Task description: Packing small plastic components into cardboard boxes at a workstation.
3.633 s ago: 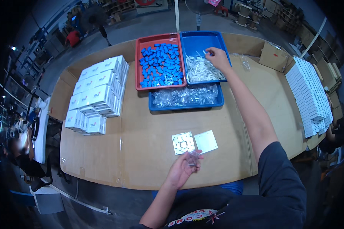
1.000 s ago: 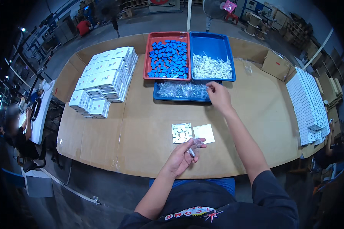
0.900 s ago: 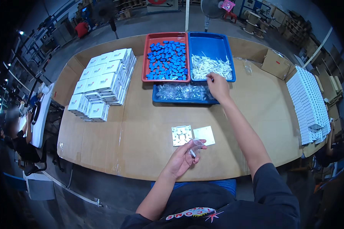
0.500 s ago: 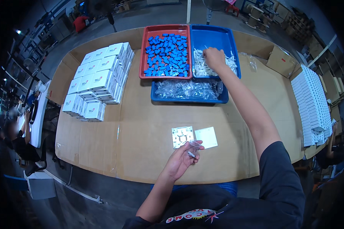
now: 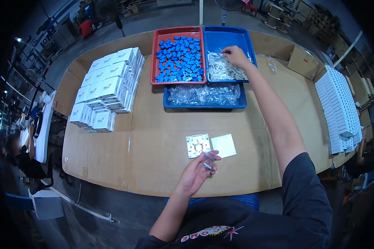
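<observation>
Inside the upper blue tray (image 5: 226, 38) lie slender white pieces (image 5: 222, 69).

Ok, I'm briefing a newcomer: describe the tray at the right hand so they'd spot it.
On the cardboard tabletop, look to the far middle. There, the blue tray stands right of the red tray. Unlike the nearer blue tray holding clear plastic, it holds white sticks.

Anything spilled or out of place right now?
No spill shows: blue parts lie in the red tray, white sticks in the far blue tray. A clear, filmy scrap lies alone on the cardboard to their right, maybe stray, maybe tape.
</observation>
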{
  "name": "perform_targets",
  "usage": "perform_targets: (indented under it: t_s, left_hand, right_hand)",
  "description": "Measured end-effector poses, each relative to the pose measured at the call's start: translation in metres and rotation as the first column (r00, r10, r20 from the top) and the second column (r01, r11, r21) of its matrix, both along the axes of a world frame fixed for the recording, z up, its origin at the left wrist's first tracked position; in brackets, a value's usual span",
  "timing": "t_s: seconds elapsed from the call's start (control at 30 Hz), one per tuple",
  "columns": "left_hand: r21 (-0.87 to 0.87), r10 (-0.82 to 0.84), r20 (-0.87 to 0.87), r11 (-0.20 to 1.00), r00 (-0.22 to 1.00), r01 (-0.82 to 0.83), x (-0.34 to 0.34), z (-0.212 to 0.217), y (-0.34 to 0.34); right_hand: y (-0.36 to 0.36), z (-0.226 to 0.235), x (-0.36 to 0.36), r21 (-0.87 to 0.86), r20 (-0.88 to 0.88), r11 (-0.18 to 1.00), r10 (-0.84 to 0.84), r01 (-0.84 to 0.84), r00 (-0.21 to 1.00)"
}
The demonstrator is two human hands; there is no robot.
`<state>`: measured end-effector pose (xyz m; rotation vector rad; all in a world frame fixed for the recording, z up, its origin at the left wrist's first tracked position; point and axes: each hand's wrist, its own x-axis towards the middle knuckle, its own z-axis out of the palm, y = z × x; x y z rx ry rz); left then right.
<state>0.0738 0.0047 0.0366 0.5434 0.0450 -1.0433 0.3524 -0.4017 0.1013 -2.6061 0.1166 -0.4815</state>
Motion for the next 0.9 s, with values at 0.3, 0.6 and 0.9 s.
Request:
perform_targets:
  t_s: [0.3, 0.6, 0.9]
  left_hand:
    - [-0.08, 0.132, 0.006, 0.988, 0.991, -0.131, 0.009, 0.015, 0.003]
    - [0.005, 0.112, 0.066, 0.994, 0.992, -0.112, -0.02, 0.03, 0.002]
    - [0.07, 0.039, 0.164, 0.996, 0.986, -0.051, -0.049, 0.032, -0.001]
  right_hand:
    - [0.042, 0.009, -0.148, 0.958, 0.102, 0.274, -0.023, -0.091, 0.995]
    - [0.174, -0.022, -0.327, 1.0, -0.03, 0.012, 0.106, 0.029, 0.994]
    - [0.192, 0.01, -0.363, 0.901, 0.07, 0.401, 0.235, -0.163, 0.969]
